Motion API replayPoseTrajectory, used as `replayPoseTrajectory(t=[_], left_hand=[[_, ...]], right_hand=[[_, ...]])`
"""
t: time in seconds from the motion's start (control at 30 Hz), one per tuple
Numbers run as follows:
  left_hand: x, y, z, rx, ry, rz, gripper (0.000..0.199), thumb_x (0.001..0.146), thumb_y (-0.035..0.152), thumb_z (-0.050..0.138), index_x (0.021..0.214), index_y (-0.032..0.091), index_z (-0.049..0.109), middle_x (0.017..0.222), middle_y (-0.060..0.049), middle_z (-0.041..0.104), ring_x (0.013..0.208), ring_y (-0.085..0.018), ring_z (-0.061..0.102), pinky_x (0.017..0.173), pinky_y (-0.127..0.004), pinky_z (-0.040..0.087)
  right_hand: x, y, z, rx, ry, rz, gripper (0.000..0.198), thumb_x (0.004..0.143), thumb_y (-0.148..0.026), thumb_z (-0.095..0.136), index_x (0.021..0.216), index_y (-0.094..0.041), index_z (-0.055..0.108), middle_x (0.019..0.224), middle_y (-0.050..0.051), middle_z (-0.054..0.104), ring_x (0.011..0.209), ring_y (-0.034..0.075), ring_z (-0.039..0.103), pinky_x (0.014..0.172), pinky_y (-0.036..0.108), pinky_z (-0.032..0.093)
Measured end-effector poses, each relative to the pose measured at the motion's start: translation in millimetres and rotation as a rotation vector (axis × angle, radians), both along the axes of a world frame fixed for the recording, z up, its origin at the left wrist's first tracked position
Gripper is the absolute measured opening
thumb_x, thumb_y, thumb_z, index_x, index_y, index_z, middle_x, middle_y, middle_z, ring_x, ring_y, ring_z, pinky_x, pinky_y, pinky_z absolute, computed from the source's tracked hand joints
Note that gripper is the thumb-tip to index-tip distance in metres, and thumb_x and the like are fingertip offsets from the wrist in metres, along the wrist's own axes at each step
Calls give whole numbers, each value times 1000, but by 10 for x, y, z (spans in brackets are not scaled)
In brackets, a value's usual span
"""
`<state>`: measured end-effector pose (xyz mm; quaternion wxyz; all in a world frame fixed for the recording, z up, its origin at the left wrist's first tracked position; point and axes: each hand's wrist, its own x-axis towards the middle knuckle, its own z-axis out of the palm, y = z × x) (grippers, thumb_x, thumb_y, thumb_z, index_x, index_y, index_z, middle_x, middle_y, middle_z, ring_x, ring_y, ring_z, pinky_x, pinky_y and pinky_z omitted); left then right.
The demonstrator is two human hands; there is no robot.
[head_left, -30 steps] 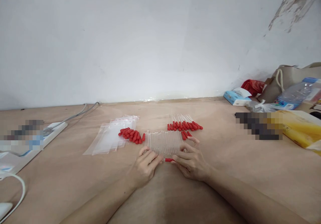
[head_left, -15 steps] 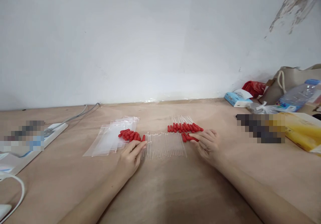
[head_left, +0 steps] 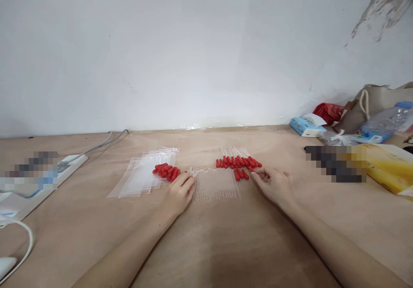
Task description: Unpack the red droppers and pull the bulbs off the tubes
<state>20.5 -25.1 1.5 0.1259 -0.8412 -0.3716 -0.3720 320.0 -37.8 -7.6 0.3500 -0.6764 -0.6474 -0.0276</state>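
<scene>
My left hand is closed at the left end of a row of thin clear tubes. A small red tip shows just above its fingers; what they pinch is mostly hidden. Left of it, several red bulb-shaped pieces lie heaped on clear zip bags. My right hand is at the right, thumb and fingertips closed on a small red piece. Beside it, two red pieces lie at the tubes' upper right end. Behind them is a row of red-ended white sticks.
A white power strip with cables is at the left. To the right are a blue tissue pack, a red bag, a clear plastic bottle and a yellow pack. A pale wall rises behind the table.
My left hand has moved slightly right and up, onto the left end of the tubes. My right hand has shifted right, uncovering the two red pieces.
</scene>
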Motion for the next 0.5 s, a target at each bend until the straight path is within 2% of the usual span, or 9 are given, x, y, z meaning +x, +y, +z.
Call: replayPoseTrajectory(t=[0.1,0.3,0.5], left_hand=[[14,-15,-6,-17,14,-20,18,82,13,41,81,18,58,83,-4,57,76,-13,57,70,-25,49],[28,-61,-59,-146,12,-60,13,81,18,46,86,17,58,88,-5,52,73,-12,54,65,-24,48],[52,-107,-100,-204,16,-65,15,80,26,50,88,16,58,86,-6,49,72,-14,52,65,-27,48]], right_hand=[[-15,6,-10,-41,-23,31,31,74,-49,46,68,-25,63,62,-2,63,64,16,55,68,32,27],[-67,59,-58,-63,0,46,28,76,-47,46,74,-29,67,67,-1,66,69,19,57,70,35,29],[-87,64,-60,-45,122,-36,28,75,-45,49,85,-25,65,69,0,67,72,19,60,70,34,33]])
